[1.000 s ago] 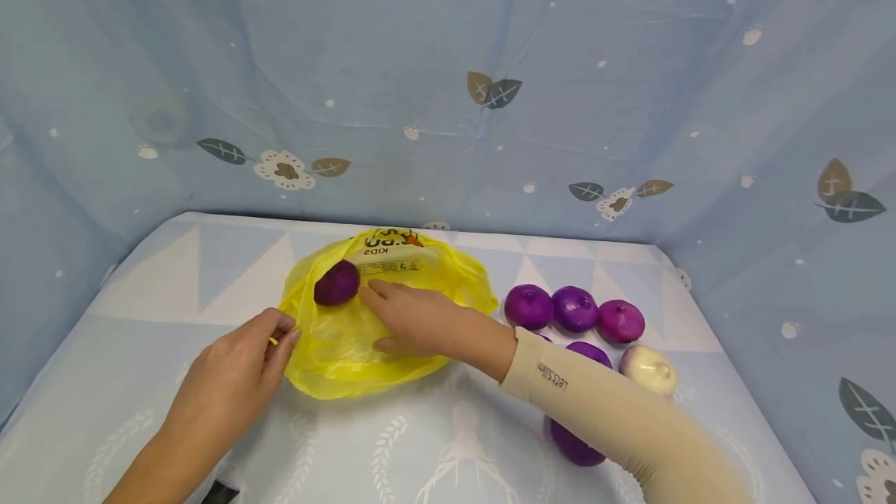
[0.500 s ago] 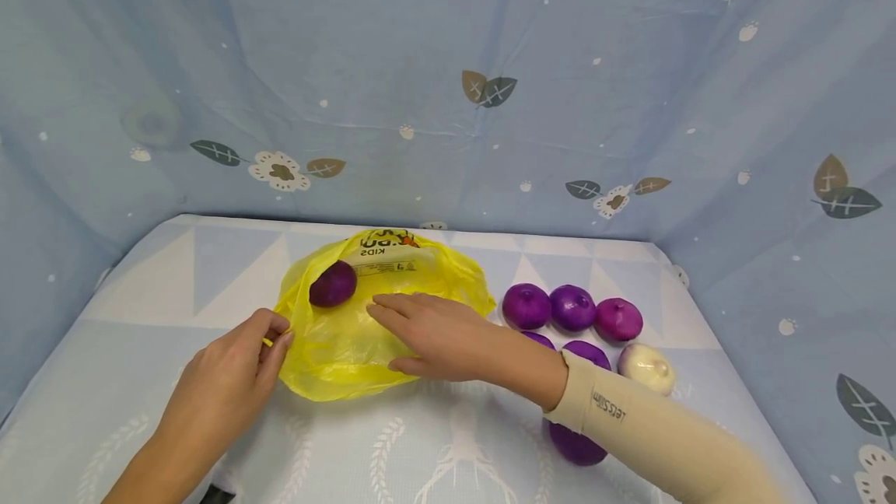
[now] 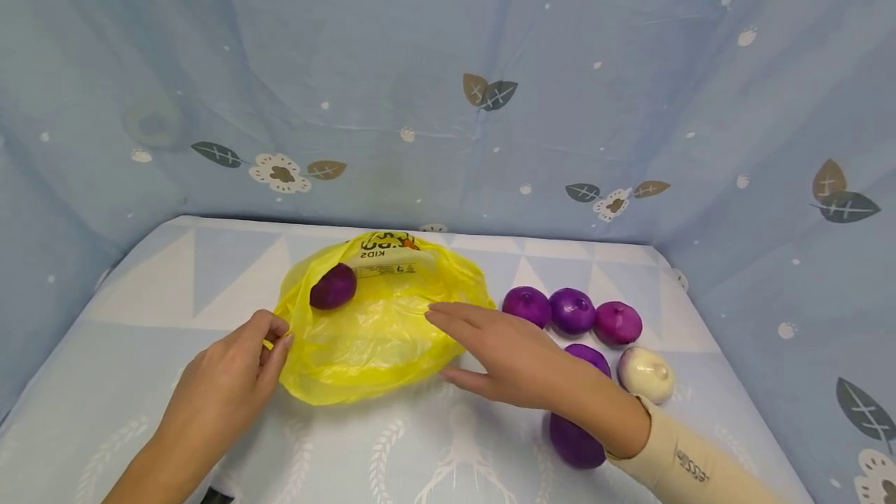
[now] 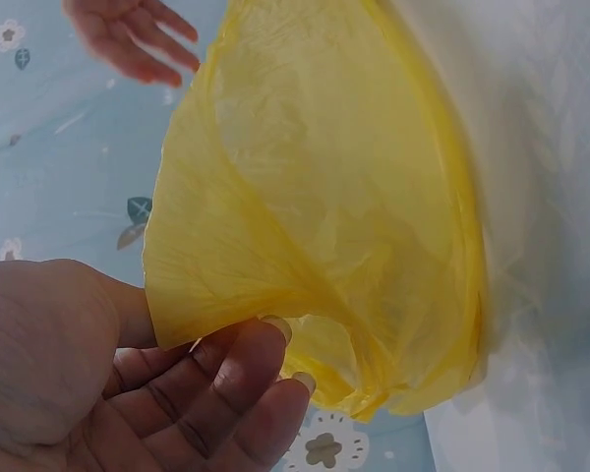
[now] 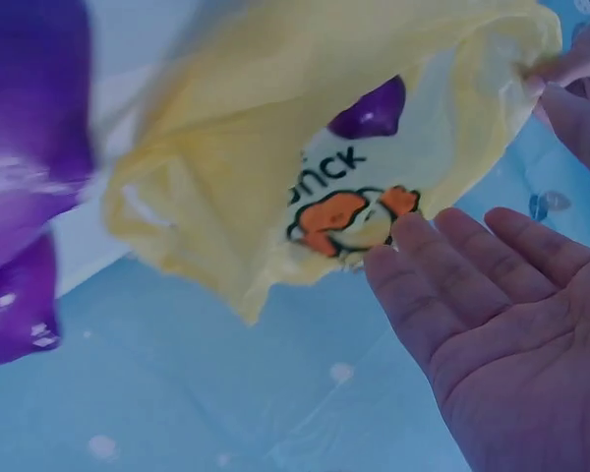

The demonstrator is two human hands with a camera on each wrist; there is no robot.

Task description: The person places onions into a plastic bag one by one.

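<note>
On the table (image 3: 350, 457), one purple onion (image 3: 575, 443) sits near right. The left hand (image 3: 234, 368) pinches the bag (image 3: 371, 344) by its left rim; only the left wrist view shows its fingertips curled by the film. The right hand (image 3: 507, 352) is open, fingers straight, at the bag's right side, perhaps touching. A white onion (image 3: 645, 374) lies right. Inside the bag, left, rests a dark onion (image 3: 333, 286); the right wrist view alone shows the orange cartoon (image 5: 339, 221) whole. Far right, three onions (image 3: 572, 311) form a row.
</note>
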